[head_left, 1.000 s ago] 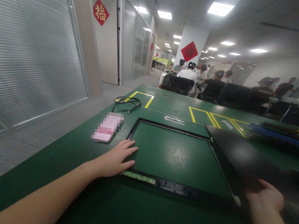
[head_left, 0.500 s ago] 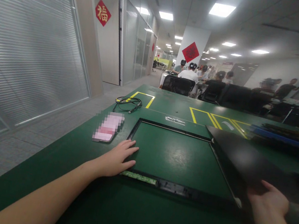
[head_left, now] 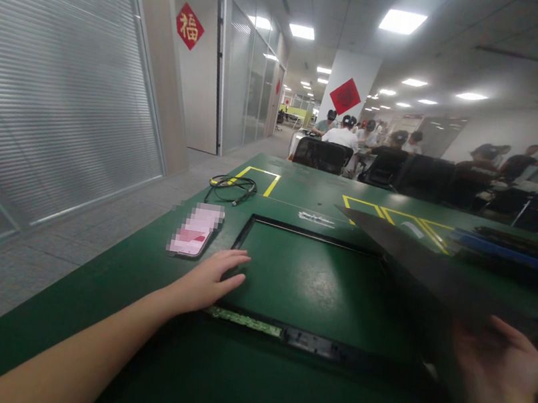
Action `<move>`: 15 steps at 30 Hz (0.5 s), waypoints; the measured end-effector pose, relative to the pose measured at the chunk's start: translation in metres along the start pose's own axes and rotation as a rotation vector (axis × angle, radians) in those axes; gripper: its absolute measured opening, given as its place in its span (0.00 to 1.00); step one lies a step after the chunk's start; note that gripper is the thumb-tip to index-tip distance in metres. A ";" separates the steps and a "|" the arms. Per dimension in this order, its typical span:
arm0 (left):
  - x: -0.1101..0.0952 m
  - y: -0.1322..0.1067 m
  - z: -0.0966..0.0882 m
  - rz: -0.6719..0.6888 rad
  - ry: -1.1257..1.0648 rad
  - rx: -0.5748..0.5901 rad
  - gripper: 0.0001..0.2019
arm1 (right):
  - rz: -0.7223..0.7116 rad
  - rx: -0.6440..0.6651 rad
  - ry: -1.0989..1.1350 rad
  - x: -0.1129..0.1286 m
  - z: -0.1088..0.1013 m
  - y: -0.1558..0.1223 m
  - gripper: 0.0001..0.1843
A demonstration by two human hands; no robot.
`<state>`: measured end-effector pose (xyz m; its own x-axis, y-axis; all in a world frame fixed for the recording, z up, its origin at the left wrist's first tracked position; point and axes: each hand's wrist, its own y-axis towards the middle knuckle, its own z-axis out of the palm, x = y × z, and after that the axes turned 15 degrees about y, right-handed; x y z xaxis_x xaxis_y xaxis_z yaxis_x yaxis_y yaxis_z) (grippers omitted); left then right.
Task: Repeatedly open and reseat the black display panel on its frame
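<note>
Phone point(head_left: 196, 231): seen lying flat on the green table point(head_left: 81, 308), just left of the frame; unmoved since a second ago.
Cable point(head_left: 230, 188): left coiled farther back, by the yellow floor-style markings point(head_left: 259, 172); untouched.
Left hand point(head_left: 209, 280): kept spread and flat, palm down, nothing gripped; the frame's near left corner is pressed just as it was a second ago.
Black frame point(head_left: 305, 228): laid flat on the table, bare green shown through its opening; its place is held.
Circuit strip point(head_left: 244, 320): seen along the frame's near edge, just beside the left wrist.
Dark panel point(head_left: 421, 265): here is the change. A second ago it was tilted along the frame's right side; now it is lifted higher, and its far corner is swung leftward over the frame's far right corner. It is carried in the air, apart from the table.
Right hand point(head_left: 503, 358): shifted outward and blurred by motion; the panel's near edge is grasped with fingers spread.
Meaning for the work: the panel is judged to be freed from the frame, its weight borne by one hand only.
Background: other people point(head_left: 343, 132) are seated at distant tables.
</note>
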<state>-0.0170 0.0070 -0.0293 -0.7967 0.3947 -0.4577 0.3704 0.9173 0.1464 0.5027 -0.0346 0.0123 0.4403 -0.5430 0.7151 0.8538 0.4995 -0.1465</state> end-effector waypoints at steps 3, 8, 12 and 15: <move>0.004 0.003 0.003 -0.064 -0.145 -0.076 0.34 | -0.015 0.026 -0.048 0.004 -0.001 0.000 0.17; -0.003 0.005 0.000 -0.272 -0.604 -0.155 0.33 | -0.102 0.023 -0.126 0.006 -0.007 0.006 0.18; -0.018 0.003 -0.010 -0.332 -0.974 -0.105 0.27 | -0.117 0.091 -0.169 0.005 -0.007 -0.002 0.20; -0.025 0.002 -0.017 -0.342 -1.166 -0.112 0.23 | -0.057 0.059 -0.188 0.006 -0.007 -0.007 0.17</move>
<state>-0.0050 -0.0002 -0.0026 0.0826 -0.0989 -0.9917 0.1364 0.9868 -0.0871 0.5012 -0.0456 0.0126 0.3272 -0.4386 0.8370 0.8560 0.5128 -0.0659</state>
